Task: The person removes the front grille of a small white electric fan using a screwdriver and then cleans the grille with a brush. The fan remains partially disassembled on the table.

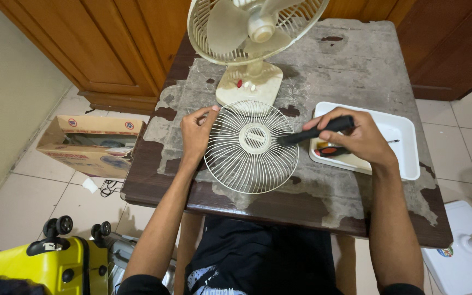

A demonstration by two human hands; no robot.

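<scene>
A round cream fan grille (251, 146) lies flat on the worn wooden table (356, 71). My left hand (196, 133) grips the grille's left rim. My right hand (356, 135) holds a black brush (312, 132) by its handle, with the tip resting on the grille's right side near the hub. Behind the grille stands the cream table fan (249, 38), its front uncovered and its blades showing.
A white rectangular tray (402, 139) with a red-and-black tool sits at the table's right. On the tiled floor are an open cardboard box (91, 145) to the left, a yellow wheeled case (55, 262) at bottom left and a white object (465, 251) at bottom right. Wooden cabinets stand behind.
</scene>
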